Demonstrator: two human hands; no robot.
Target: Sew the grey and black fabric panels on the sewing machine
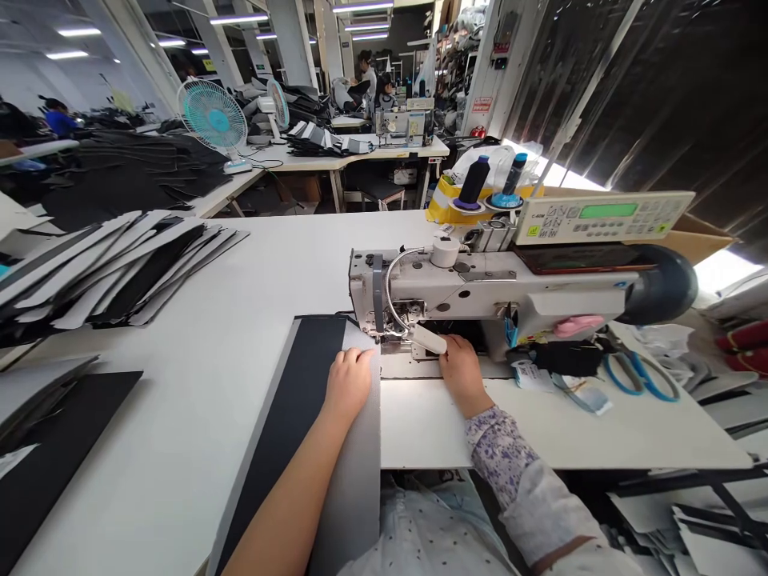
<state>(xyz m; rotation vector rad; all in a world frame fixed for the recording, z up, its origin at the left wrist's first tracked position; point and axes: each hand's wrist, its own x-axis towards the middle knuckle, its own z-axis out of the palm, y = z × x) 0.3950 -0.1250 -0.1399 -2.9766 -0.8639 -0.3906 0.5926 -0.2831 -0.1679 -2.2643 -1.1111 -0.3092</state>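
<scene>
My left hand (350,382) lies on a long black and grey fabric strip (300,408), fingers curled down, pressing it just before the needle of the white sewing machine (480,292). The strip runs from the machine's presser foot back toward me across the white table (198,400). My right hand (461,370) rests on the machine bed right of the needle, fingers tucked under the machine arm and mostly hidden.
Stacked black and grey fabric pieces (102,268) lie at the left, more dark panels (54,440) at the near left. Blue scissors (639,376) and labels sit right of the machine. Thread cones (474,182), a control panel (603,216), a fan (213,120) and distant workers stand behind.
</scene>
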